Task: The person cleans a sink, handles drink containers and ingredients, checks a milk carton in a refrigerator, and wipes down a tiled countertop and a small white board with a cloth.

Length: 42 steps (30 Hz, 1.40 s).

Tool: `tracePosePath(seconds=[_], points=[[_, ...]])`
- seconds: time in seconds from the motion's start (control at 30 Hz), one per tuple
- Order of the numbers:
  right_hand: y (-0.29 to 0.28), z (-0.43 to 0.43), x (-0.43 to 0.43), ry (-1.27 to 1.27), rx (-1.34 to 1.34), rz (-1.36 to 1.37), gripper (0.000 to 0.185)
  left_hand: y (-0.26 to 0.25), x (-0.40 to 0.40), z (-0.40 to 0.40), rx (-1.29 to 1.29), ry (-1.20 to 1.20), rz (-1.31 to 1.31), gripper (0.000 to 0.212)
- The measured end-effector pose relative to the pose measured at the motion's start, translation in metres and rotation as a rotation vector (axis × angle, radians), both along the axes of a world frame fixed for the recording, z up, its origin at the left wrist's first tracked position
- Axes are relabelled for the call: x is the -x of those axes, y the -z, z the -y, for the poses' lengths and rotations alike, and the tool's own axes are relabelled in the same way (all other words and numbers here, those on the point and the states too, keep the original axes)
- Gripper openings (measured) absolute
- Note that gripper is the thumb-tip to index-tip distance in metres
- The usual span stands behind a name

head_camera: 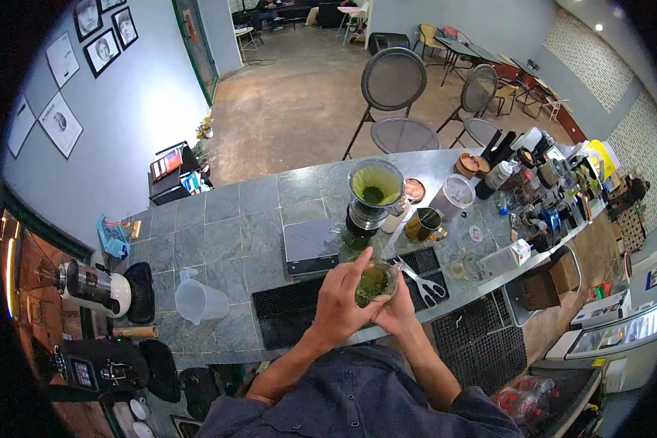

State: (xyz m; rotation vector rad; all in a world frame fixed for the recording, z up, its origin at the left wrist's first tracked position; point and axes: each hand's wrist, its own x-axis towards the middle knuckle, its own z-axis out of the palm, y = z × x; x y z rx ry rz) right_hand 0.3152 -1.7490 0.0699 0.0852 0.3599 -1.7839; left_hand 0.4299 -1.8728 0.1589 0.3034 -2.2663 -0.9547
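Note:
Between my left hand [336, 298] and my right hand [399, 311] is a clear glass [374, 283] with green leafy bits and some green liquid inside. Its mouth tips towards me, above the counter's front edge. My left fingers lie along its left side, the index finger pointing up; my right hand wraps the right side and underneath. Just beyond stands a glass dripper [376, 178] with a green-stained filter [373, 192], set on a carafe [359, 224]. Steel scissors [424, 282] with white handles lie to the right of my hands, on a black bar mat [428, 264].
A digital scale [311, 246] lies left of the carafe, and a frosted plastic jug [200, 298] farther left. An amber pitcher [422, 224] and a clear canister [453, 197] stand to the right. Bottles and jars crowd the counter's right end. Grinders [96, 287] line the left.

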Motion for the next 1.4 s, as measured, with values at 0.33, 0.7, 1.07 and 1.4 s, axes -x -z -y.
tracePosePath(seconds=[0.33, 0.7, 1.07, 1.4], points=[[0.06, -0.035, 0.032, 0.051, -0.469, -0.316, 0.042, 0.058, 0.007, -0.014, -0.098, 0.017, 0.18, 0.098], [0.072, -0.033, 0.171, 0.982, -1.225, -1.891, 0.06, 0.126, 0.023, -0.014, -0.082, -0.018, 0.207, 0.091], [0.073, -0.06, 0.224, 0.479, -0.853, -1.539, 0.022, 0.149, 0.028, 0.003, -0.14, 0.096, 0.222, 0.094], [-0.049, -0.102, 0.134, 0.428, -0.722, -1.834, 0.018, 0.121, 0.057, -0.018, -0.24, 0.174, 0.157, 0.108]])
